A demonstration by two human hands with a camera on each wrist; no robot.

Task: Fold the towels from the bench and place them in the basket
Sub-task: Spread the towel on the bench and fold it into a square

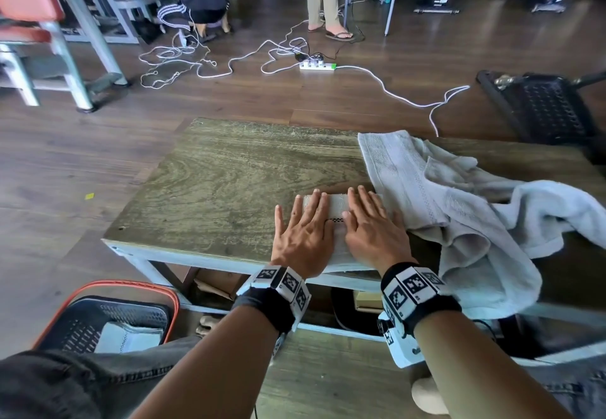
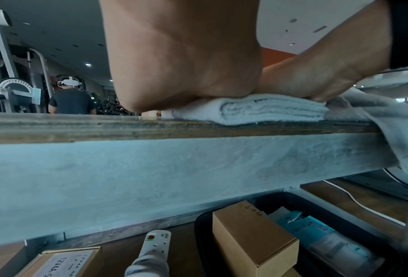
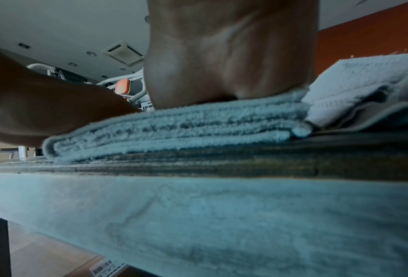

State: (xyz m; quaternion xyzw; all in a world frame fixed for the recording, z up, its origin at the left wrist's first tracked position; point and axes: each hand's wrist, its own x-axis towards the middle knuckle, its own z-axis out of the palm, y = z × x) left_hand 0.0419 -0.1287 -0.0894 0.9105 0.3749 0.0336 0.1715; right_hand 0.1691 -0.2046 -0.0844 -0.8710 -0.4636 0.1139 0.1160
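Note:
A small folded white towel (image 1: 336, 205) lies at the near edge of the wooden bench (image 1: 229, 176). My left hand (image 1: 305, 228) and my right hand (image 1: 370, 225) press flat on it side by side, fingers straight. The wrist views show its stacked layers (image 2: 269, 110) (image 3: 174, 129) under my palms. A pile of loose grey-white towels (image 1: 459, 208) lies crumpled right of the folded one and hangs over the bench's front edge. The black basket with an orange rim (image 1: 108, 317) stands on the floor at lower left, with a folded towel (image 1: 131, 336) inside.
White cables and a power strip (image 1: 316, 65) lie on the floor beyond the bench. A black crate (image 1: 544, 107) stands at far right. Cardboard boxes (image 2: 253, 238) sit on the shelf under the bench. People and gym machines are at the back.

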